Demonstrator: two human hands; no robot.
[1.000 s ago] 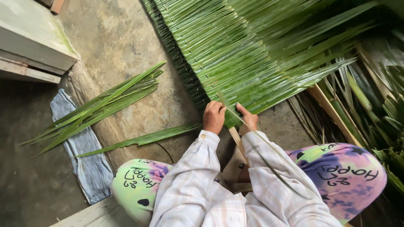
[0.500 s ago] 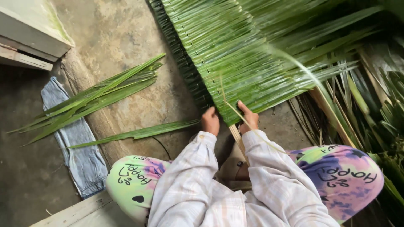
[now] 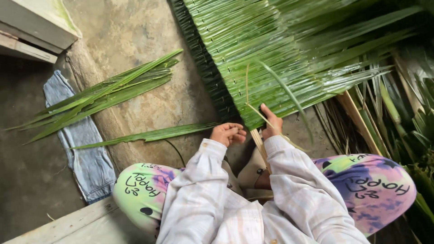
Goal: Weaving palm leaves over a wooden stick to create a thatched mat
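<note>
Mid-weave at the leaf mat's [image 3: 271,58] near edge: the right hand [image 3: 272,124] pinches a thin strip [image 3: 257,115], the left hand [image 3: 228,133] is curled empty, so tucking comes next.

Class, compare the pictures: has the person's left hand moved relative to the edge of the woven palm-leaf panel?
Yes. The left hand has drawn back from the woven panel's edge, toward the person, fingers curled; the right hand stays at the edge.

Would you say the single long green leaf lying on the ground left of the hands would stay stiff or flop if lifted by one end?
The single leaf is long, narrow and thin, so it would probably droop. It looks light, and likely bends rather than snaps.
</note>
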